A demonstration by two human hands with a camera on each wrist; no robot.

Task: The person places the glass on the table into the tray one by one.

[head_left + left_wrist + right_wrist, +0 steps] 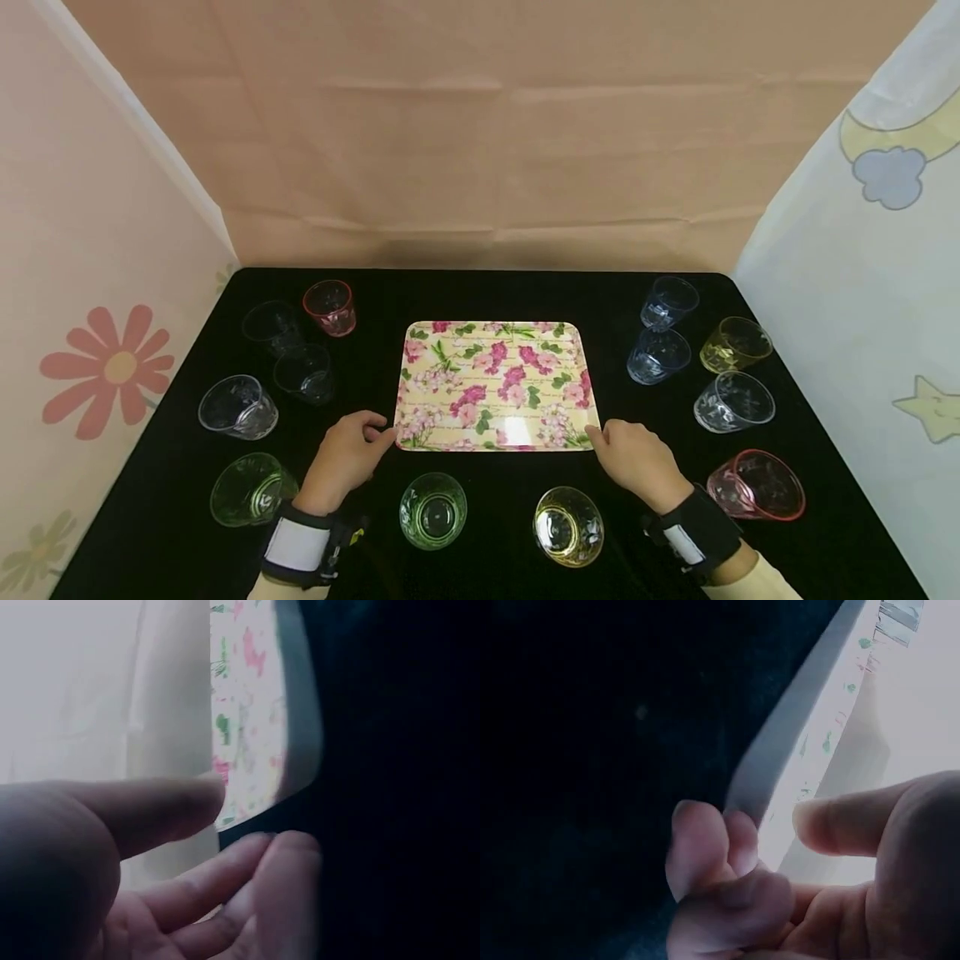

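A cream tray (495,383) with pink flowers and green leaves lies at the middle of the black table. At its near left corner is my left hand (349,462); the thumb (184,806) meets the edge, while the other fingers (289,859) show a dark gap between them and the rim. My right hand (637,462) pinches the near right corner. Its thumb (825,821) lies on the tray's inner side, and its curled fingers (739,832) are against the outer wall. A green glass (433,511) and a yellow glass (568,527) stand between my forearms.
On the left are a red-rimmed glass (330,308), a clear glass (238,407), a tilted-looking green glass (253,490) and dark glasses. To the right stand blue glasses (658,357), a yellow glass (735,344), a clear glass (733,402) and a red glass (756,485).
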